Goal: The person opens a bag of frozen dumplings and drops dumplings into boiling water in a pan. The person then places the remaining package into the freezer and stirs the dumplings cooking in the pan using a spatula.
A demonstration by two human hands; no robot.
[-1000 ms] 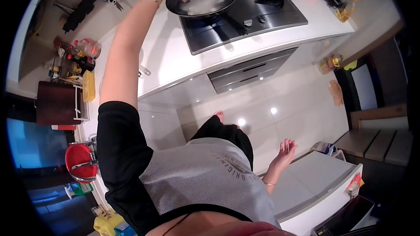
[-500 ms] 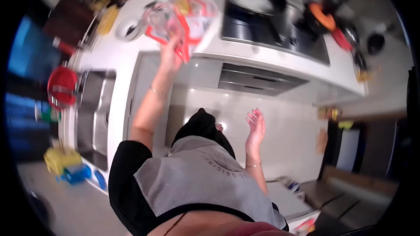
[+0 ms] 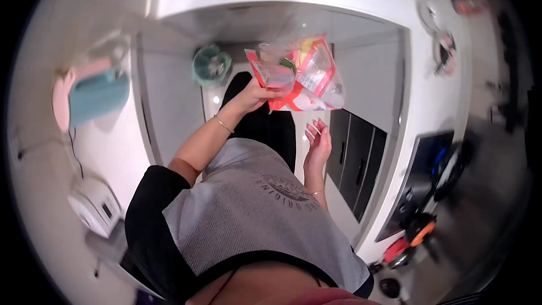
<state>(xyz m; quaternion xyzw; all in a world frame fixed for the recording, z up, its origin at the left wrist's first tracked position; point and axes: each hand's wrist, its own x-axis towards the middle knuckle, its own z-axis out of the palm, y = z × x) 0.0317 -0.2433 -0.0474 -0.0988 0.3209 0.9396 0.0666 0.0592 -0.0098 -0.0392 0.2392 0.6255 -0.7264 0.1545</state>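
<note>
In my left hand [image 3: 253, 97] are red-and-clear plastic food bags [image 3: 318, 73], crumpled together and hanging out past my fingers. A yellow patch and a green patch show on them; their contents, if any, I cannot make out. My thumb lies over the near edge, and the fingers beneath are hidden. To the right and nearer my body, my right hand [image 3: 318, 148] is raised with its fingers apart and slightly curled, holding nothing. Left of the bags stands a green waste bin [image 3: 204, 73] on the floor, with something pale inside.
White counter [image 3: 389, 0] wraps around me on three sides. On the right is the hob [image 3: 415, 186] with a dark pan [image 3: 453, 166]. Pink and teal boards [image 3: 99, 99] and a white appliance [image 3: 95, 207] are at left. Dark drawers [image 3: 355, 161] lie below the right counter.
My body and view have turned left, away from the hob. My left hand has brought the bags off the counter and over the floor near the bin. My right hand stays open.
</note>
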